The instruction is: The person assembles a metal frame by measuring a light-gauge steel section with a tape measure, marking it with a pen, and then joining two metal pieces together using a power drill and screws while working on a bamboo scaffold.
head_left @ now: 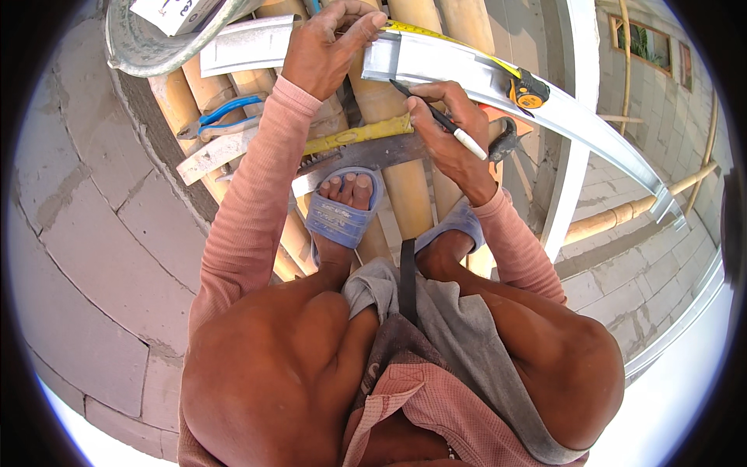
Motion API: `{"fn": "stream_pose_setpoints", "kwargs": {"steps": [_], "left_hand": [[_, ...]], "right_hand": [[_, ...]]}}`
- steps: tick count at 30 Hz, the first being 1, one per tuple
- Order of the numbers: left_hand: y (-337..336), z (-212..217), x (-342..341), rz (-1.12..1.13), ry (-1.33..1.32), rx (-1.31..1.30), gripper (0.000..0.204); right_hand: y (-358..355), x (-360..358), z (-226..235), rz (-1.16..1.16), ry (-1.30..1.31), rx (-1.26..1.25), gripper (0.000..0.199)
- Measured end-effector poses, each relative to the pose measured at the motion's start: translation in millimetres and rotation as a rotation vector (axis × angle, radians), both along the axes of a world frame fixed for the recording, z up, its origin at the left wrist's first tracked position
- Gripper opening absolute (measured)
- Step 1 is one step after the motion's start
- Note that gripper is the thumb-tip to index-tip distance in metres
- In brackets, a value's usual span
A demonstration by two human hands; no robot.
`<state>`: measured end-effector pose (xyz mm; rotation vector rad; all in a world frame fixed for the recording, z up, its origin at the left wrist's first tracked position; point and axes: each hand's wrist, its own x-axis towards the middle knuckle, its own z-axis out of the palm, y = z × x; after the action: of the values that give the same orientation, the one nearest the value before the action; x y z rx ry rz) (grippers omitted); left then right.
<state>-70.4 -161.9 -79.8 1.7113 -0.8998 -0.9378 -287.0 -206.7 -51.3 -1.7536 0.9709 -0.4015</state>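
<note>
My right hand (459, 136) grips a black marker with a white end (447, 121). Its tip is at the near edge of a silvery metal channel (451, 66), close to the channel's left end. Over the channel stretches the yellow blade of a tape measure (528, 91), whose black and orange case rests on the metal to the right. My left hand (331, 47) is closed, thumb and fingers pinching the blade's left end. A shorter metal piece (249, 45) lies left of that hand, partly behind the wrist.
Bamboo poles (403, 191) form the platform under my sandalled feet. Blue-handled pliers (226, 115), a yellow handle (358, 135) and a black claw-shaped tool head (504, 140) lie around. A metal basin (128, 47) holding a white box stands far left. A white beam (572, 171) runs along the right.
</note>
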Motion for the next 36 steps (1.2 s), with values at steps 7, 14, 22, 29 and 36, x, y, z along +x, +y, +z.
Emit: {"fn": "stream_pose_setpoints", "kwargs": {"steps": [7, 14, 22, 29, 36], "left_hand": [[0, -4, -1, 0.014, 0.025, -0.003, 0.039], [1, -3, 0, 0.009, -0.01, -0.006, 0.039], [-2, 2, 0, -0.004, 0.017, 0.038, 0.035], [-7, 8, -1, 0.02, 0.095, -0.064, 0.034], [-5, 8, 4, -0.002, 0.076, -0.008, 0.03]], "right_hand": [[-1, -2, -1, 0.02, -0.01, -0.041, 0.016], [0, 0, -1, 0.024, 0.002, -0.057, 0.017], [-30, -14, 57, -0.13, -0.27, 0.14, 0.019], [-97, -51, 160, 0.073, -0.579, -0.272, 0.04], [-99, -68, 213, 0.397, -0.386, -0.678, 0.037]]}}
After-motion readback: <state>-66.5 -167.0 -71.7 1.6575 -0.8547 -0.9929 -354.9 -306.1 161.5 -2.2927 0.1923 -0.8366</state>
